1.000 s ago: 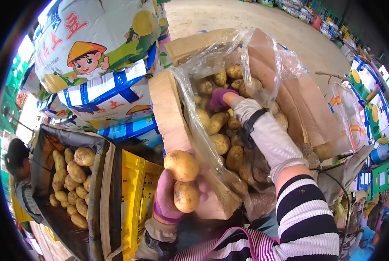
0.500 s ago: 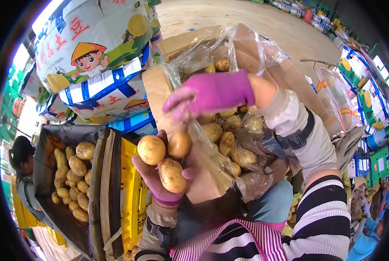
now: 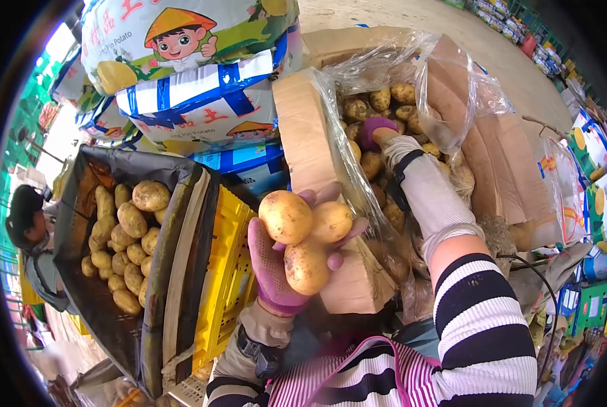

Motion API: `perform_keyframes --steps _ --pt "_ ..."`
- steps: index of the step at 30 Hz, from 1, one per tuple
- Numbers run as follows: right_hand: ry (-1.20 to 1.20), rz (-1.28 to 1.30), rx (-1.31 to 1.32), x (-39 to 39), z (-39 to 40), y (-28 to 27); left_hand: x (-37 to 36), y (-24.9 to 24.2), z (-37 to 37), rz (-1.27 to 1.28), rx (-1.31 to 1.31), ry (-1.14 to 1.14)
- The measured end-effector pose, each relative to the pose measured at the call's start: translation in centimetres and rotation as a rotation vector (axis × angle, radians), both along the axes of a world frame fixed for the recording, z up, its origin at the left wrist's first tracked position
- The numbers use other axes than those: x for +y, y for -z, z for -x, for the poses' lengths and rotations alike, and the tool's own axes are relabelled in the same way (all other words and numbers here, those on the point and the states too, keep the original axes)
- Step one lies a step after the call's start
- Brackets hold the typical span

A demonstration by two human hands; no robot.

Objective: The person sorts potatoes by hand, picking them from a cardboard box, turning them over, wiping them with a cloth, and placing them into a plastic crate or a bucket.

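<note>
My left hand [image 3: 276, 264], in a purple glove, is palm up and holds three potatoes [image 3: 307, 266] clustered together over the box's near left flap. My right hand [image 3: 378, 131], also gloved in purple, reaches down among the potatoes [image 3: 379, 100] inside a plastic-lined cardboard box [image 3: 310, 136]. Its fingers are hidden by the glove's back and the potatoes, so I cannot see whether it grips one. Clear plastic film [image 3: 439, 102] hangs over the box's far side.
A black-lined bin [image 3: 174, 271] with potatoes stands at the left, beside a yellow crate [image 3: 232, 247]. Printed potato cartons [image 3: 195, 112] are stacked behind it. A person [image 3: 35, 237] is beyond the bin at far left. More cartons [image 3: 598, 163] stand at the right.
My right hand has moved from above the box's left flap down and away into the box. My left hand still holds the three potatoes. The view has shifted, so the cartons and bin appear further right.
</note>
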State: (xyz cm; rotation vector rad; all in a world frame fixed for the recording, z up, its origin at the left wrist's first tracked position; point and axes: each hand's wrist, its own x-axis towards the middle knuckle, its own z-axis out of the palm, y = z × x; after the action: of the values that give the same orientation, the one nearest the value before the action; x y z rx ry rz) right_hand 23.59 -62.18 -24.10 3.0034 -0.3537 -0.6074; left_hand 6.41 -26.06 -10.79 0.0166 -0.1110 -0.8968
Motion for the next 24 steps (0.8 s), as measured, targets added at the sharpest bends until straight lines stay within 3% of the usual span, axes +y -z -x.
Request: perform_keyframes --steps 3,5,6,7,8,9,11,13,14,16,19,20,22,23,24 --pt "0.235 -0.212 -0.03 1.0 1.4 -6.1 0.0 -0.6 0.6 -0.179 -0.075 -0.07" --pt "0.254 -0.447 0.086 3.1 3.4 -13.2 0.0 -1.1 1.0 -0.177 -0.064 -0.096" --pt "0.174 -0.767 -0.092 1.9 4.0 -13.8 0.0 -1.2 1.2 -0.145 -0.049 -0.103" --pt "0.067 -1.059 -0.104 3.5 7.0 -17.8 0.0 -1.5 1.5 -0.112 -0.037 -0.104" --pt "-0.003 -1.11 -0.022 6.1 10.4 -22.7 -0.1 -2.1 1.8 -0.156 -0.044 -0.12" --pt "-0.234 -1.204 -0.073 6.9 12.6 -23.9 -0.3 -2.4 2.3 -0.298 -0.11 -0.175" --pt "-0.651 -0.888 -0.206 10.0 18.4 -28.0 -0.6 -3.3 4.0 -0.425 -0.146 -0.175" --pt "-0.777 -0.707 -0.354 12.5 24.1 -28.8 -1.9 -5.2 5.9 -0.538 -0.212 -0.18" --pt "-0.627 -0.647 -0.336 13.4 26.9 -29.2 -3.7 -7.9 8.4 -0.754 -0.071 -0.3" --pt "-0.379 -0.537 -0.32 13.7 31.7 -29.9 -4.6 -8.1 10.2 -0.659 -0.207 -0.174" --pt "-0.33 -0.563 -0.516 10.6 37.2 -28.1 -6.5 -7.6 13.3 -0.391 -0.312 0.123" --pt "-0.327 -0.662 -0.521 8.8 39.5 -27.8 -7.1 -7.4 14.5 -0.471 -0.395 0.112" --pt "-0.343 -0.738 -0.802 5.0 44.4 -24.6 -9.0 -7.1 17.7 -0.6 -0.546 -0.003" --pt "0.045 -1.042 -0.706 4.7 48.4 -25.6 -9.4 -7.6 17.9 -0.507 -0.369 0.181" --pt "0.276 -1.307 -0.711 3.7 51.9 -24.7 -9.8 -7.3 18.2 -0.52 -0.329 0.213"
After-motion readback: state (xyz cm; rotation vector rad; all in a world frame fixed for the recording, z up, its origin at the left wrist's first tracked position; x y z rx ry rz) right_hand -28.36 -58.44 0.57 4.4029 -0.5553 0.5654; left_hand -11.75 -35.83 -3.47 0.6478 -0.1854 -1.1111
